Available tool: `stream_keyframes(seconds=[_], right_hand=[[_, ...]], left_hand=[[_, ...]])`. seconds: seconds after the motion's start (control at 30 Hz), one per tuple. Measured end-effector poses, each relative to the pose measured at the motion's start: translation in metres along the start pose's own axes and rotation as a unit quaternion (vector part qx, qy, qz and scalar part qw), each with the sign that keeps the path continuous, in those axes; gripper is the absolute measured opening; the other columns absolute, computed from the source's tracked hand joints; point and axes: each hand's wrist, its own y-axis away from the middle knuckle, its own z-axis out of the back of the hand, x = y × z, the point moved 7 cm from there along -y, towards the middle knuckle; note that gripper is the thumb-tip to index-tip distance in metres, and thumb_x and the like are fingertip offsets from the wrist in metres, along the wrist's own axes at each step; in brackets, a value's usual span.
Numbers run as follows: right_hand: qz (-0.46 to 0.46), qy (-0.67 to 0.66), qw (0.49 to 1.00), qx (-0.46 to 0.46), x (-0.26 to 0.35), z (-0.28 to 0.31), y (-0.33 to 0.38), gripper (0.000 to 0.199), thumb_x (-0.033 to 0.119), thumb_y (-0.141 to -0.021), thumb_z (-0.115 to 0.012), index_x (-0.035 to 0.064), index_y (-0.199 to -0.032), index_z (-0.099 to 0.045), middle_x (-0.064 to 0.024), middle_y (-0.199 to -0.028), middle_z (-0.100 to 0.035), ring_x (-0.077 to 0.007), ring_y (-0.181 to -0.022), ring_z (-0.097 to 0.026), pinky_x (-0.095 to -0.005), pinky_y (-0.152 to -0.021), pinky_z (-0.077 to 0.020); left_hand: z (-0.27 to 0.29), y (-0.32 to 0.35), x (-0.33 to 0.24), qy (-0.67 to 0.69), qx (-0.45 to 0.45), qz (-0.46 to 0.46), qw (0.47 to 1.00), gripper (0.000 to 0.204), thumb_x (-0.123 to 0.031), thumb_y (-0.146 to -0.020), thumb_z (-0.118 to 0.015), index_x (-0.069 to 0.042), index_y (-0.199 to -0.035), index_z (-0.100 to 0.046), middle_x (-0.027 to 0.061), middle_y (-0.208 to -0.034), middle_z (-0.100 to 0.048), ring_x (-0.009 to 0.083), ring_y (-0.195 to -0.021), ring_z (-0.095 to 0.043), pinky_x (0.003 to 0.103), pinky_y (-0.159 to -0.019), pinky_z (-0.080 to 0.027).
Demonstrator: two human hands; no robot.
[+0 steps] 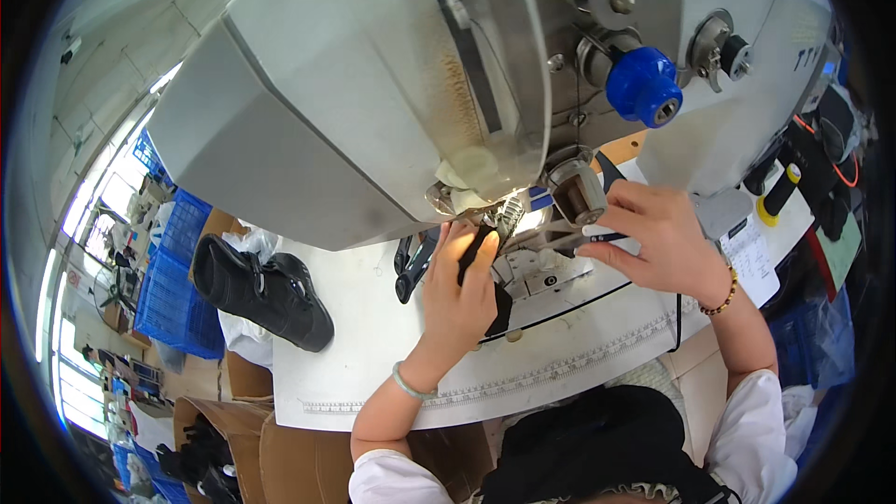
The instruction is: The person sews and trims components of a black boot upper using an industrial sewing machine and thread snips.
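Note:
A large grey sewing machine (327,84) fills the upper part of the head view, with a lit needle area (509,215) low on its head. My left hand (457,294) is closed round a black piece (501,310) of shoe material, held close to the lit area. Part of that piece is hidden behind my fingers. To the right, my right hand (649,238) is closed in a pinch on a slim dark rod-like thing (607,237), just below a bobbin-like metal spool (577,189). Whether the rod is loose or fixed to the machine, I cannot tell.
A black ankle boot (261,294) lies at the white table's (364,364) left side. A ruler strip (504,378) follows the front edge. Blue crates (177,280) and cardboard boxes (243,448) stand left. A black thread cone (782,189) with a yellow base stands right.

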Motion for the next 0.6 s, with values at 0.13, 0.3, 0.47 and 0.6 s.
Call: stream_keyframes(seconds=[0.13, 0.3, 0.47, 0.6], right_hand=[[0.058, 0.003, 0.998, -0.007, 0.009, -0.01, -0.003, 0.029, 0.026, -0.071, -0.069, 0.0166, -0.098, -0.066, 0.0011, -0.066, -0.049, -0.0148, -0.055, -0.051, -0.0283, -0.049, -0.041], [0.127, 0.011, 0.992, -0.019, 0.01, -0.019, -0.016, 0.02, 0.025, -0.07, -0.069, 0.0169, -0.088, -0.066, 0.0031, -0.067, -0.048, -0.013, -0.056, -0.051, -0.0279, -0.049, -0.041], [0.131, -0.007, 0.991, -0.039, 0.007, -0.018, -0.024, 0.016, 0.026, -0.069, -0.069, 0.0159, -0.082, -0.066, 0.003, -0.066, -0.047, -0.0125, -0.058, -0.052, -0.0284, -0.048, -0.04], [0.118, -0.017, 0.992, -0.044, 0.0, -0.021, -0.025, 0.015, 0.029, -0.07, -0.069, 0.016, -0.078, -0.066, 0.0025, -0.066, -0.047, -0.0133, -0.06, -0.052, -0.0289, -0.05, -0.0396]], left_hand=[[0.0, 0.006, 0.01, 0.082, -0.024, 0.075, 0.994, 0.034, 0.01, -0.07, -0.054, 0.002, -0.103, -0.058, 0.0157, -0.103, -0.056, 0.0345, -0.103, -0.056, 0.04, -0.09, -0.048], [0.006, -0.001, 0.003, 0.052, -0.035, 0.038, 0.997, 0.029, 0.011, -0.071, -0.054, 0.002, -0.098, -0.061, 0.0144, -0.099, -0.059, 0.0334, -0.101, -0.058, 0.038, -0.086, -0.05], [0.007, -0.006, 0.0, 0.014, -0.036, 0.008, 0.999, 0.027, 0.011, -0.073, -0.055, 0.002, -0.097, -0.062, 0.0132, -0.096, -0.061, 0.0319, -0.098, -0.06, 0.036, -0.083, -0.052], [0.004, -0.003, -0.005, -0.029, -0.039, -0.023, 0.999, 0.027, 0.01, -0.073, -0.056, 0.002, -0.098, -0.062, 0.0126, -0.098, -0.061, 0.0307, -0.099, -0.06, 0.035, -0.081, -0.052]])
